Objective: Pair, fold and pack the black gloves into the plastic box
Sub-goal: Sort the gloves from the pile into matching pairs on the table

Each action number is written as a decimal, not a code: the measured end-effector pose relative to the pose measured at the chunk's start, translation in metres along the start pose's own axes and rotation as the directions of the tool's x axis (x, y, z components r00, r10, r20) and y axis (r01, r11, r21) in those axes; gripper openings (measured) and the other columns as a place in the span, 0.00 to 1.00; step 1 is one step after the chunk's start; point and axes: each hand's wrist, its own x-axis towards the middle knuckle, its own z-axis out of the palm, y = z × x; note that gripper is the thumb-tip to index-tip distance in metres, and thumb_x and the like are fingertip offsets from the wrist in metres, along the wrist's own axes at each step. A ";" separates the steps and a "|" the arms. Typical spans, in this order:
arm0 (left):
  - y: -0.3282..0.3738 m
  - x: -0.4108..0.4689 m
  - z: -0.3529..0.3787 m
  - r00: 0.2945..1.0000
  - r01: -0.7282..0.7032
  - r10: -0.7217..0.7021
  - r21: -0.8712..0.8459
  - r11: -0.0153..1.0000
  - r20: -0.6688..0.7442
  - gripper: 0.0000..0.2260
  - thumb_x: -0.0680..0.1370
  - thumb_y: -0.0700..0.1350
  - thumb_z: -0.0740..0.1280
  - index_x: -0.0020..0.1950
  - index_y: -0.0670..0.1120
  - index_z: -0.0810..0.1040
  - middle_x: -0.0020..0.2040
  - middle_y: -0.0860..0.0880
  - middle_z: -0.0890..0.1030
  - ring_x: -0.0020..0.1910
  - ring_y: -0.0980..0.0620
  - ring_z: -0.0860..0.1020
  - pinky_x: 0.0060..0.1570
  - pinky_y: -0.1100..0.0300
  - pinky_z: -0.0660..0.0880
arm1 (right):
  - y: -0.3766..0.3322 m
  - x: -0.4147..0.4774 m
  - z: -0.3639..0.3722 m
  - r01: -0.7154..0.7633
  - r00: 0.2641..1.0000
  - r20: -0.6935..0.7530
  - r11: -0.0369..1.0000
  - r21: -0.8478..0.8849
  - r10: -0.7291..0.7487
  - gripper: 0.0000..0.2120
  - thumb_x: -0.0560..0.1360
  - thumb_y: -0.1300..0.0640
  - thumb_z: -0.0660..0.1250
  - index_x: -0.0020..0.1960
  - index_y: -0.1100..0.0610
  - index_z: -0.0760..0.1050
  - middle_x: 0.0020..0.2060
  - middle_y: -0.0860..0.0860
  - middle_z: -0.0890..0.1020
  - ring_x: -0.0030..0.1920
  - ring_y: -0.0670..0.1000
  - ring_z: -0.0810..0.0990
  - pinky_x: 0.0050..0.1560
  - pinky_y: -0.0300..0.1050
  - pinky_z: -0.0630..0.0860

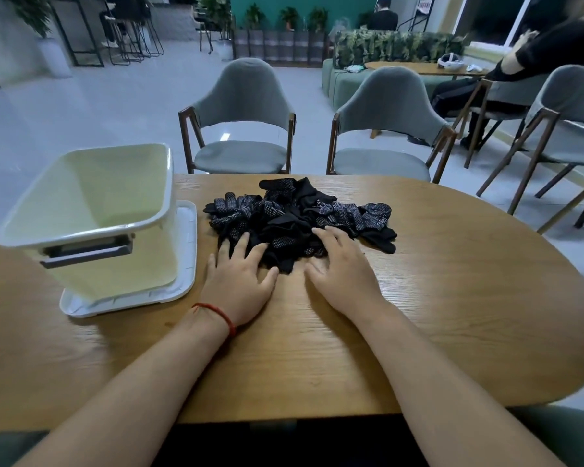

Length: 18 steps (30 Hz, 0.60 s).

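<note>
Black knitted gloves with pale grip dots point(300, 217) lie in one tangled heap on the far middle of the oval wood-grain desk point(452, 298); they overlap so much that their number cannot be counted, and none looks paired or folded. Two bare hands rest palm-down at the near edge of that heap, apart from each other with a strip of bare desk between them. The left hand point(240, 281), with one thin red cord bracelet point(221, 316) round its wrist, has its fingers spread and its fingertips lying on the near left gloves; nothing is gripped. The right hand point(343, 267) also lies flat and spread, its fingertips touching the near right part of the heap, likewise clasping nothing. To the left of the gloves stands one pale cream plastic box point(91, 210), open at the top with nothing visible inside, a dark handle slot on its near wall. It sits on one white plastic lid point(186, 264) laid flat on the desk, whose rim shows past the box on the right and near sides, just beside the heap. Beyond the far edge of the desk stand three grey upholstered chairs with dark wooden legs point(243, 129), and one person in dark clothing point(520, 69) sits at the far right.
</note>
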 end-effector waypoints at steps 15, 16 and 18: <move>-0.003 -0.035 -0.008 0.944 -0.275 0.242 -0.133 0.952 -0.224 0.08 0.80 0.49 0.67 0.58 0.52 0.80 0.64 0.54 0.78 0.67 0.52 0.73 0.68 0.52 0.72 | 0.012 -0.033 -0.020 0.043 0.990 -0.132 0.994 -0.096 -0.055 0.08 0.78 0.60 0.70 0.55 0.51 0.83 0.48 0.47 0.83 0.55 0.54 0.80 0.56 0.54 0.78; -0.003 -0.037 -0.009 0.938 -0.301 0.268 -0.131 0.945 -0.222 0.08 0.80 0.49 0.68 0.57 0.52 0.80 0.63 0.55 0.78 0.66 0.52 0.74 0.66 0.52 0.73 | 0.012 -0.035 -0.020 0.051 0.989 -0.131 0.994 -0.095 -0.063 0.08 0.78 0.60 0.70 0.55 0.51 0.84 0.47 0.47 0.83 0.54 0.54 0.80 0.55 0.53 0.78; -0.001 -0.040 -0.011 0.915 -0.370 0.338 -0.121 0.921 -0.223 0.06 0.80 0.49 0.68 0.56 0.52 0.81 0.61 0.56 0.79 0.65 0.53 0.74 0.66 0.52 0.73 | 0.012 -0.037 -0.020 0.081 0.987 -0.127 0.992 -0.100 -0.094 0.08 0.79 0.60 0.70 0.54 0.51 0.85 0.47 0.46 0.82 0.52 0.54 0.80 0.53 0.52 0.77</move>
